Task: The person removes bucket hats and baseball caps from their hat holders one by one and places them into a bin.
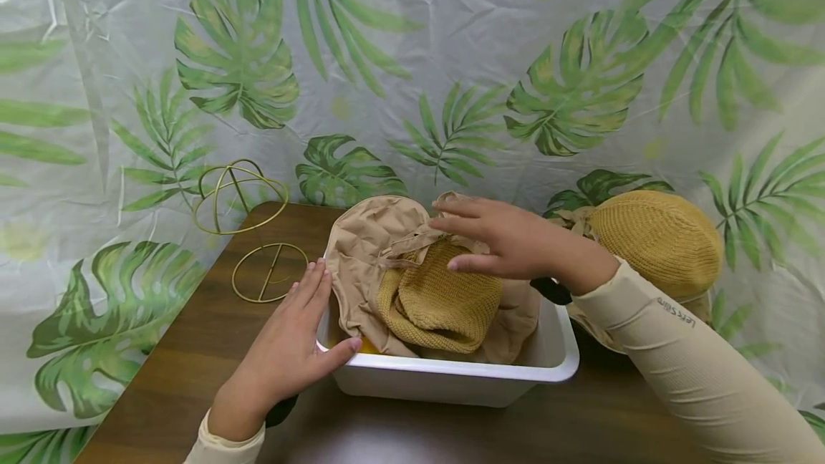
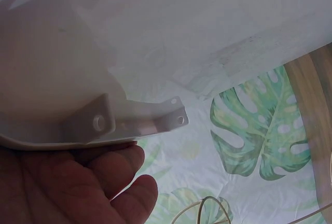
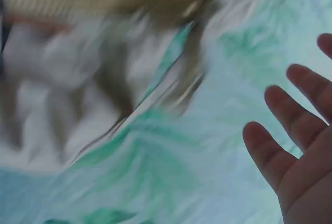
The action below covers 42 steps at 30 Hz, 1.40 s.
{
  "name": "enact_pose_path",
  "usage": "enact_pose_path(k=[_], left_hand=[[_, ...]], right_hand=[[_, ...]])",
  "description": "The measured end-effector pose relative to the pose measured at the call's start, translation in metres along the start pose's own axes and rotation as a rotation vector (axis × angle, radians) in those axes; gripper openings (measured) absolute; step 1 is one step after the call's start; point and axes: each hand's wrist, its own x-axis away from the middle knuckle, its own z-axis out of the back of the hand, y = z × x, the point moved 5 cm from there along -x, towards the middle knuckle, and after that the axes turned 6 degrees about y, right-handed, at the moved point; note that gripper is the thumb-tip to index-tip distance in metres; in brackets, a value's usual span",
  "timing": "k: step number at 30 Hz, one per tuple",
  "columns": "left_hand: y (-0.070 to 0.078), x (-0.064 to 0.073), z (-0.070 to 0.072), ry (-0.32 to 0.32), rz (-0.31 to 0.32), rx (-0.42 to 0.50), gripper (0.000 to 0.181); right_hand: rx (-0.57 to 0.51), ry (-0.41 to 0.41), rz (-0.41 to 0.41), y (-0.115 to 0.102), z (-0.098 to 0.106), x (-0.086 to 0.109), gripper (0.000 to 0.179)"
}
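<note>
A white plastic tub [image 1: 451, 385] stands on the dark wooden table. Inside it lies a sun hat with a wide beige fabric brim [image 1: 364, 242] and a mustard knitted crown [image 1: 445, 306]. My left hand [image 1: 283, 346] rests along the tub's left rim, fingers extended and thumb over the front corner. In the left wrist view its fingers [image 2: 119, 169] lie against the rim's underside [image 2: 57, 143]. My right hand [image 1: 509, 238] reaches over the hat from the right, fingers spread and nothing gripped. The right wrist view shows its straight fingers [image 3: 290, 115] apart from a blurred hat [image 3: 78, 89].
Right of the tub sits a second mustard knitted hat [image 1: 657, 242] with a beige brim. A gold wire hat stand [image 1: 241, 195] is at the table's back left, its ring-shaped base [image 1: 271, 272] on the wood [image 1: 174, 349]. Behind hangs a leaf-print sheet [image 1: 464, 56].
</note>
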Motion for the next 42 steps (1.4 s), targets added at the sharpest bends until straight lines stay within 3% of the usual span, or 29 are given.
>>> enact_pose_path(k=[3,8,13,18,35,42], left_hand=[[0.000,0.000,-0.001,0.005,-0.005,0.000,0.098],[-0.001,0.000,-0.001,0.020,-0.012,-0.001,0.097],[-0.001,0.001,-0.001,0.028,-0.018,-0.001,0.097],[0.000,0.000,-0.001,0.033,-0.027,-0.003,0.097],[0.001,0.000,0.001,0.048,-0.042,-0.003,0.096],[0.001,-0.001,0.001,0.041,-0.038,-0.005,0.096]], right_hand=[[-0.027,0.036,-0.082,0.028,0.002,0.001,0.064],[-0.080,0.002,-0.211,0.064,-0.015,-0.002,0.068],[-0.132,-0.057,-0.284,0.077,-0.033,-0.006,0.072],[-0.214,-0.098,-0.329,0.078,-0.043,-0.005,0.075],[-0.159,-0.113,-0.141,0.042,-0.053,-0.008,0.080],[-0.088,-0.187,-0.086,0.023,-0.066,-0.007,0.087]])
